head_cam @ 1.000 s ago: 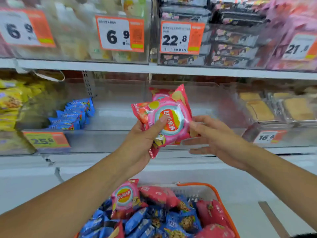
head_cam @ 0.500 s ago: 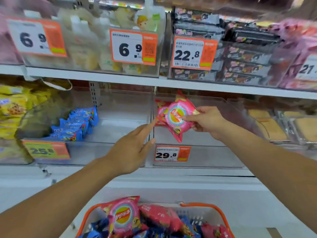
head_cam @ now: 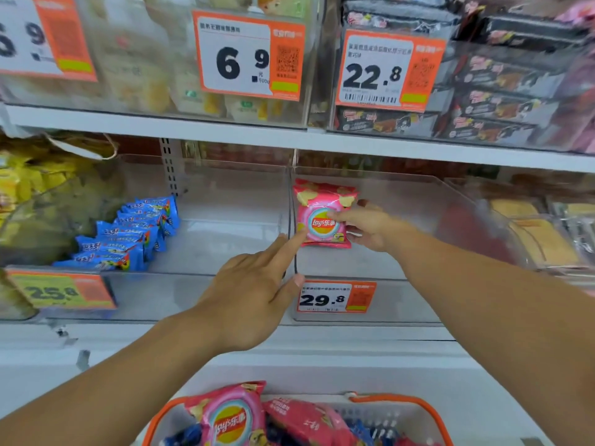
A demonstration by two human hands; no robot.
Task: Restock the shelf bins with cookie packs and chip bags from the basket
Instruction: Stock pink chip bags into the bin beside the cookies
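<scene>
Nearest the person, at the bottom edge of the view, the orange-rimmed basket (head_cam: 431, 410) held more pink chip bags (head_cam: 230, 413) and some blue packs (head_cam: 365, 428) waiting their turn.

Above it, the left hand (head_cam: 248, 297) reached toward the front edge of the shelf with fingers straight and held nothing; its forefinger pointed up and to the right, the tip touching or nearly touching the lower left corner of the pink chip bag (head_cam: 322, 217), right at the dark divider between two clear bins. The thumb lay just beside the price tag marked 29.8 (head_cam: 335, 297) on the front wall of the right-hand clear bin (head_cam: 386, 268).

Farther in, the right hand (head_cam: 370, 225) gripped that chip bag by its right edge, thumb on the face and fingers curled behind. The bag stood upright, long axis vertical, in the left part of the bin against the divider, its bottom low and probably on the bin floor. It lay straight ahead of the right hand, which was the nearer and the only one holding it, so letting go looked like that hand's job, with the left forefinger steadying the corner.

To the left, the neighbouring bin held a row of blue cookie packs (head_cam: 128, 233). On the upper shelf (head_cam: 289, 136) stood more bins with tags reading 6.9 and 22.8.
</scene>
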